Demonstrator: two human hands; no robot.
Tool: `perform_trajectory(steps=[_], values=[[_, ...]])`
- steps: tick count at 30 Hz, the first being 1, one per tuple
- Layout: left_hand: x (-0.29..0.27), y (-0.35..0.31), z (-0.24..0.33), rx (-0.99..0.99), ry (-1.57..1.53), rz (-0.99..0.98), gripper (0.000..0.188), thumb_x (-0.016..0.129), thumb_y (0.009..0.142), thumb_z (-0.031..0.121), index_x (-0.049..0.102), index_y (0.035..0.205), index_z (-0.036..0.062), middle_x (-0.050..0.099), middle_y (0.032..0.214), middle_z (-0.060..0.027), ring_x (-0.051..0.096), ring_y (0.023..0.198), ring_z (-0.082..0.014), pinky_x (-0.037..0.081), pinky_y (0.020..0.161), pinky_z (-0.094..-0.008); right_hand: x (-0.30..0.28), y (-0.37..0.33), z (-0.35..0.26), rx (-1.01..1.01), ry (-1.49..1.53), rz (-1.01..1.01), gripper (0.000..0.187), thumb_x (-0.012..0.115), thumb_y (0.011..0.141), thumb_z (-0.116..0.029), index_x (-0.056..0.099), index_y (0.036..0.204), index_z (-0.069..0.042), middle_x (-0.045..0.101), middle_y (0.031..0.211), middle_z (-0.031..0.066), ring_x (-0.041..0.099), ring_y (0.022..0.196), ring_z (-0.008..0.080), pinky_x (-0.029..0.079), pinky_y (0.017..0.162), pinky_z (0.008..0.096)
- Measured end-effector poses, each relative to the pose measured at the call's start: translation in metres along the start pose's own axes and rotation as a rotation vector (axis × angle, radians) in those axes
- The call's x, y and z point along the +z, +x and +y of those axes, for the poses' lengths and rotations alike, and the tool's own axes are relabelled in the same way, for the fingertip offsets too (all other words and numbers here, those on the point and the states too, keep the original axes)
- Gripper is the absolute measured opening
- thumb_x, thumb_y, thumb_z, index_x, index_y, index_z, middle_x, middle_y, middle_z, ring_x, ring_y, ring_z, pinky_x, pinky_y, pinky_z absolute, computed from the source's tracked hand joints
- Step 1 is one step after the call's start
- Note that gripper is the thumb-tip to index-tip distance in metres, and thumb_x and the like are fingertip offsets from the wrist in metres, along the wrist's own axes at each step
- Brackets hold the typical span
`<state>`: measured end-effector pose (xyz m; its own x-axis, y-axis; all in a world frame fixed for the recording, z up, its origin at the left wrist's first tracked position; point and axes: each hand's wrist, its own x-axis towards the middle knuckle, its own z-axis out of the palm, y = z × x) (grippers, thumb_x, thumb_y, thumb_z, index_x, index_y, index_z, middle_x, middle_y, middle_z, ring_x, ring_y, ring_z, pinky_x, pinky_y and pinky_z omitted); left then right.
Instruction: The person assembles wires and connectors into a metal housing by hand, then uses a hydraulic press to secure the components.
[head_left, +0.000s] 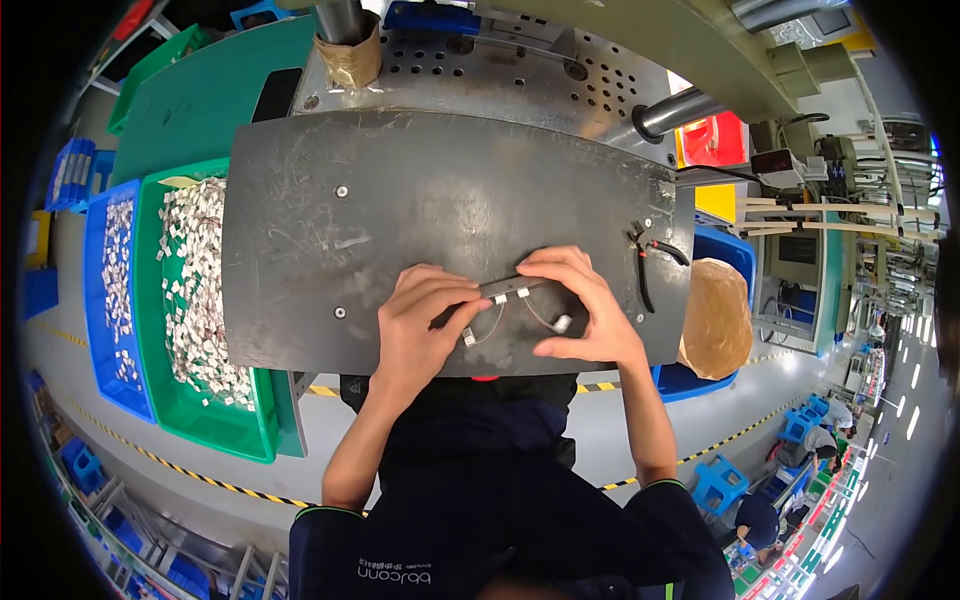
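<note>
A small dark metal bar (512, 286) lies between my hands near the front edge of the dark metal work plate (290, 230). Two small white connectors sit along its near side, and a thin cable (541, 318) curves from each toward me, each ending in a white plug (562, 323). My left hand (420, 315) is closed, its thumb and index fingertips pinched at the bar's left end. My right hand (595, 310) rests its index fingertip at the bar's right end. Its thumb is spread well apart from the fingers, beside the right-hand plug.
Pliers (645, 265) lie on the plate's right side. To the left, a green bin (262, 420) and a blue bin (145, 395) hold many small white parts. A blue crate (735, 250) with brown paper (715, 320) stands right. Machine columns (685, 112) rise behind the plate.
</note>
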<state>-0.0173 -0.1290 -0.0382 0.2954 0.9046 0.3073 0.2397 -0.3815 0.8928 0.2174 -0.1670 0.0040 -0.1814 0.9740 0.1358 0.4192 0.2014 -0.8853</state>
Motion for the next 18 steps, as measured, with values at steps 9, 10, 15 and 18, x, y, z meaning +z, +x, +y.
perform_trajectory(steps=[9, 10, 15, 18], values=[[0.001, 0.017, 0.009, 0.22, 0.255, -0.145, 0.022, 0.086, 0.08, 0.012, 0.08, 0.101, 0.0101, 0.073, 0.104, 0.001, 0.065, 0.089, -0.023, 0.049, 0.082, -0.0352, 0.004, 0.008, 0.017, -0.092, -0.202, -0.059, 0.018, 0.082, 0.085, -0.01, 0.079, 0.103, -0.007, 0.071, 0.102, 0.0025, 0.064, 0.098, 0.0225, 0.045, 0.091, 0.0369], [0.001, 0.016, 0.006, 0.233, 0.243, -0.184, 0.021, 0.086, 0.08, 0.012, 0.08, 0.101, 0.0104, 0.072, 0.1, 0.0008, 0.064, 0.087, -0.0225, 0.049, 0.08, -0.0357, 0.004, 0.009, 0.017, -0.134, -0.231, -0.051, 0.018, 0.083, 0.083, -0.009, 0.079, 0.1, -0.006, 0.071, 0.102, 0.0042, 0.065, 0.096, 0.0241, 0.046, 0.088, 0.0372], [0.0, 0.032, 0.0, 0.3, 0.243, -0.262, 0.017, 0.085, 0.082, 0.014, 0.079, 0.097, 0.0098, 0.068, 0.09, -0.0003, 0.063, 0.082, -0.0208, 0.049, 0.076, -0.0362, 0.005, 0.02, 0.024, -0.283, -0.348, -0.02, 0.019, 0.082, 0.084, -0.01, 0.076, 0.101, -0.005, 0.069, 0.103, 0.0055, 0.064, 0.095, 0.0262, 0.047, 0.085, 0.0392], [-0.001, 0.069, -0.013, 0.313, 0.292, -0.318, 0.014, 0.082, 0.084, 0.015, 0.078, 0.095, 0.007, 0.069, 0.091, -0.0037, 0.065, 0.084, -0.0254, 0.049, 0.08, -0.0391, -0.001, 0.045, 0.03, -0.346, -0.485, -0.011, 0.02, 0.08, 0.086, -0.01, 0.072, 0.103, -0.004, 0.067, 0.104, 0.0068, 0.063, 0.096, 0.0276, 0.046, 0.083, 0.0396]])
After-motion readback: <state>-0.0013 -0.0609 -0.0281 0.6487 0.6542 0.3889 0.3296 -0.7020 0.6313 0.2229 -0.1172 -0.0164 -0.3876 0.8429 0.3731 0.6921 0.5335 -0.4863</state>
